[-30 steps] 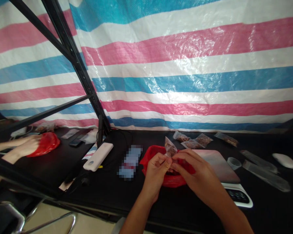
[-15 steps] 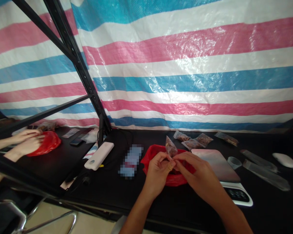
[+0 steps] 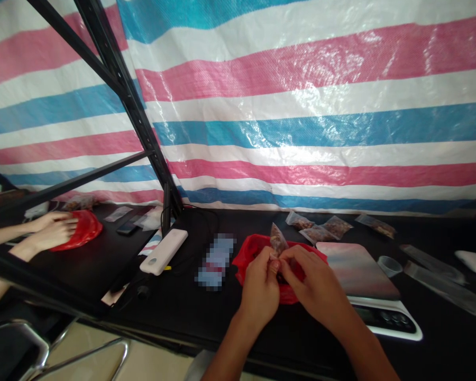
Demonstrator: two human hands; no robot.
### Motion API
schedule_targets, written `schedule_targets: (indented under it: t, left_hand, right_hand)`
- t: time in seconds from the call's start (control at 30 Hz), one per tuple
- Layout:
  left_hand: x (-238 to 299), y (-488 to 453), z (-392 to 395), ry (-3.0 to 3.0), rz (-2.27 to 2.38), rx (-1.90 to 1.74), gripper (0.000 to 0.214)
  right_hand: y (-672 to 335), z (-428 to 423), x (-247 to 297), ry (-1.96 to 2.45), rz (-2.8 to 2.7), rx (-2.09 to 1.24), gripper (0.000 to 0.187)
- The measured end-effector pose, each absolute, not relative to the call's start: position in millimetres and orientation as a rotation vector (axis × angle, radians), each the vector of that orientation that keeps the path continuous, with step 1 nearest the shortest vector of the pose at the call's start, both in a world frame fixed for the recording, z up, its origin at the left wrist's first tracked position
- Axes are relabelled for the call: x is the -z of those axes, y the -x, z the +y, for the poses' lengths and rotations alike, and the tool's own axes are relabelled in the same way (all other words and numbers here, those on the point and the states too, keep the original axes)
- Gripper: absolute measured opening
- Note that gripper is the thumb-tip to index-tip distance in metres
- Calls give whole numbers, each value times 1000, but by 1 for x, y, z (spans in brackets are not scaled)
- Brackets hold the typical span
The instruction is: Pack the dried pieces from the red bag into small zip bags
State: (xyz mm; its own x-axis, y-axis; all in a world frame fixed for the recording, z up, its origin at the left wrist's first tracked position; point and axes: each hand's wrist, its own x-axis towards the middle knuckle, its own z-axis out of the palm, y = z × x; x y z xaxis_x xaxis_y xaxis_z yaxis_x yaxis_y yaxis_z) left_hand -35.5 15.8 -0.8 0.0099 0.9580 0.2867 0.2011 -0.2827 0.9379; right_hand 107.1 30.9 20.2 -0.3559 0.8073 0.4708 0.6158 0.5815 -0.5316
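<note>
A small clear plastic bag (image 3: pixel 278 239) with brown bits in it is pinched between my two hands. My left hand (image 3: pixel 261 283) has its thumb and fingers closed on the bag's near end. On the right side of that same end, my right hand (image 3: pixel 312 275) pinches with thumb and forefinger. Both hands are over an open red plastic bag (image 3: pixel 244 258), whose dark inside is mostly hidden by them. Close by my right hand is a kitchen scale (image 3: pixel 360 267) with a shiny plate and white base.
Several filled clear bags (image 3: pixel 337 227) lie behind the red bag. A small plastic cup (image 3: pixel 389 265), clear plastic sleeves (image 3: pixel 446 288) and a white mouse-like object (image 3: pixel 474 262) sit to the right. Leftward are a pixelated phone (image 3: pixel 216 263), a white power strip (image 3: pixel 164 252), a black post (image 3: pixel 143 124) and another person's hands (image 3: pixel 51 230).
My hands still pinch the small bag, with the fingers slightly shifted. The view has turned a little, so the scale and nearby items appear further right. The other person's hands have moved slightly.
</note>
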Motion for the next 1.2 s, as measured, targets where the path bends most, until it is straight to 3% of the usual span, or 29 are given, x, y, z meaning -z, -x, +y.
schedule_targets:
  t: [0.23, 0.43, 0.6, 0.73, 0.9, 1.0, 1.07, 1.2]
  left_hand:
    - [-5, 43, 12, -1777, 1422, -1254, 20]
    - [-5, 44, 11, -1485, 1299, -1402, 12]
    - [-8, 41, 16, -1107, 914, -1519, 28]
    - [-4, 37, 26, -918, 876, -1617, 39]
    - [2, 35, 30, -1055, 1051, -1652, 33]
    - [5, 37, 25, -1308, 1194, -1596, 30]
    - [6, 39, 22, -1451, 1236, -1542, 32]
    - [8, 40, 20, -1516, 1227, -1457, 50]
  right_hand:
    - [-117, 43, -23, 1153, -2049, -318, 16]
    - [-124, 51, -24, 1158, -2095, -236, 18]
    - [-122, 56, -19, 1074, -2165, -267, 22]
    - [-121, 57, -17, 1078, -2173, -289, 22]
    - [-123, 58, -13, 1150, -2019, -351, 22]
    - [-123, 57, -12, 1221, -1860, -521, 49]
    - [-120, 56, -13, 1238, -1825, -624, 57]
    - [-115, 55, -17, 1201, -1820, -668, 48]
